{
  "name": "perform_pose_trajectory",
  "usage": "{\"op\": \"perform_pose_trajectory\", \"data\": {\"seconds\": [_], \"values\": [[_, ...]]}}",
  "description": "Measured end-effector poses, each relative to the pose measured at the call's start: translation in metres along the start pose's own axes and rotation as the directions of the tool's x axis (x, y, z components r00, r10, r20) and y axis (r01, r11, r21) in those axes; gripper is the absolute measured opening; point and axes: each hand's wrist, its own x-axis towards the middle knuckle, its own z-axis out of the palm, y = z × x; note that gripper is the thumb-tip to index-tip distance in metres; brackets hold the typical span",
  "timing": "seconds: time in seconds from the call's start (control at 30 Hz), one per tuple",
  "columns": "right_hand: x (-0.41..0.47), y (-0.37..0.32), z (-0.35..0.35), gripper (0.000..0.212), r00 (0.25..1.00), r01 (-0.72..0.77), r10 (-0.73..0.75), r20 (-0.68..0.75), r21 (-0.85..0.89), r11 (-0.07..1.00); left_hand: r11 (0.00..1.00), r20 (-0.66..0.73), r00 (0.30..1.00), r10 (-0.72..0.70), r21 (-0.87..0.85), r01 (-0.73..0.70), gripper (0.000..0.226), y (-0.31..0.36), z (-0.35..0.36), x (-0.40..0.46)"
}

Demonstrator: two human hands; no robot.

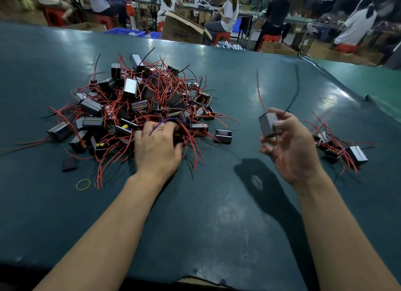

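The dark green table (217, 214) gleams under overhead light. Far beyond the left hand (157, 148), workers (231, 12) sit on red stools (223, 36) by cardboard boxes (182, 30) and blue crates (125, 33).

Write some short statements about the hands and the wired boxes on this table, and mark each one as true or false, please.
1. The right hand holds one small box with a red wire and a black wire. True.
2. The left hand is raised well above the table. False: it lies on the big pile, with its fingers in among the wires.
3. A yellow rubber band lies on the table near the big pile. True.
4. The smaller pile lies to the left of the big pile. False: it lies to the right, beyond the right hand.
5. Most wires in the big pile are green. False: most are red.
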Motion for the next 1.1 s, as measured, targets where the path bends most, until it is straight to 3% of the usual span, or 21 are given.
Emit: {"op": "perform_pose_trajectory", "data": {"seconds": [0.07, 0.13, 0.17, 0.2, 0.23, 0.27, 0.37, 0.43, 0.47, 0.53, 0.57, 0.63, 0.7, 0.77, 0.87, 0.97, 1.03, 1.1], "values": [[0.002, 0.006, 0.001, 0.035, 1.0, 0.014, -0.014, 0.003, -0.133, 0.991, 0.999, -0.001, 1.0, -0.021, 0.047, 0.021, 0.039, -0.003, 0.001, 0.001], [0.001, 0.014, 0.001, 0.023, 0.999, 0.033, -0.012, 0.051, -0.43, 0.902, 0.994, 0.036, 0.999, -0.012, 0.106, 0.008, 0.043, -0.003, 0.003, 0.0], [0.002, 0.019, -0.001, 0.011, 0.996, 0.067, -0.01, 0.087, -0.682, 0.728, 0.994, 0.031, 1.0, 0.004, 0.109, -0.008, 0.043, -0.003, 0.004, 0.0], [0.002, 0.025, -0.002, 0.004, 0.992, 0.11, 0.006, 0.127, -0.876, 0.47, 0.996, 0.007, 1.0, 0.029, 0.084, -0.029, 0.042, -0.003, 0.005, 0.0], [0.002, 0.03, -0.002, 0.011, 0.988, 0.141, 0.03, 0.153, -0.959, 0.247, 0.997, -0.024, 0.998, 0.061, 0.042, -0.06, 0.042, -0.002, 0.005, -0.001], [0.002, 0.033, -0.002, 0.021, 0.987, 0.147, 0.039, 0.155, -0.976, 0.158, 0.995, -0.041, 0.994, 0.099, 0.006, -0.099, 0.042, -0.001, 0.005, -0.002], [0.001, 0.033, -0.001, 0.043, 0.99, 0.142, -0.035, 0.138, -0.939, 0.313, 0.978, -0.003, 0.983, 0.185, -0.098, -0.184, 0.046, 0.004, 0.006, -0.004], [0.002, 0.031, -0.001, 0.051, 0.992, 0.113, -0.098, 0.083, -0.928, 0.356, 0.948, -0.027, 0.987, 0.16, -0.273, -0.162, 0.045, 0.009, 0.006, -0.005], [0.002, 0.03, -0.001, 0.058, 0.992, 0.078, -0.125, 0.033, -0.922, 0.379, 0.892, -0.055, 0.994, 0.091, -0.44, -0.106, 0.041, 0.012, 0.004, -0.004], [0.002, 0.026, 0.0, 0.072, 0.982, -0.002, -0.165, -0.088, -0.888, 0.461, 0.668, -0.142, 0.98, -0.141, -0.744, -0.011, 0.034, 0.018, -0.004, -0.002], [0.002, 0.024, 0.0, 0.072, 0.976, -0.031, -0.171, -0.136, -0.861, 0.508, 0.571, -0.203, 0.946, -0.252, -0.821, -0.024, 0.034, 0.018, -0.008, -0.001], [0.003, 0.02, -0.003, 0.075, 0.977, -0.044, -0.156, -0.142, -0.859, 0.51, 0.516, -0.299, 0.901, -0.315, -0.851, -0.102, 0.04, 0.017, -0.015, -0.002], [0.002, 0.018, -0.006, 0.079, 0.995, 0.001, -0.09, -0.041, -0.903, 0.429, 0.531, -0.3, 0.94, -0.159, -0.829, -0.175, 0.046, 0.017, -0.018, -0.006], [0.002, 0.017, -0.01, 0.065, 0.996, 0.062, 0.032, 0.082, -0.911, 0.407, 0.512, -0.21, 0.972, 0.104, -0.827, -0.233, 0.041, 0.02, -0.02, -0.015], [0.0, 0.013, -0.017, 0.055, 0.961, 0.057, 0.198, 0.193, -0.841, 0.539, 0.568, 0.058, 0.914, 0.401, -0.799, -0.199, 0.034, 0.028, -0.019, -0.025], [0.001, 0.01, -0.023, 0.032, 0.954, 0.056, 0.214, 0.209, -0.827, 0.559, 0.66, 0.252, 0.84, 0.481, -0.734, -0.158, 0.04, 0.03, -0.017, -0.028], [0.0, 0.007, -0.025, 0.017, 0.942, 0.031, 0.255, 0.22, -0.811, 0.584, 0.701, 0.282, 0.817, 0.503, -0.686, -0.195, 0.045, 0.029, -0.02, -0.025], [0.0, 0.005, -0.029, 0.013, 0.931, -0.001, 0.283, 0.231, -0.774, 0.634, 0.67, 0.289, 0.805, 0.517, -0.723, -0.171, 0.058, 0.027, -0.025, -0.022]]}}
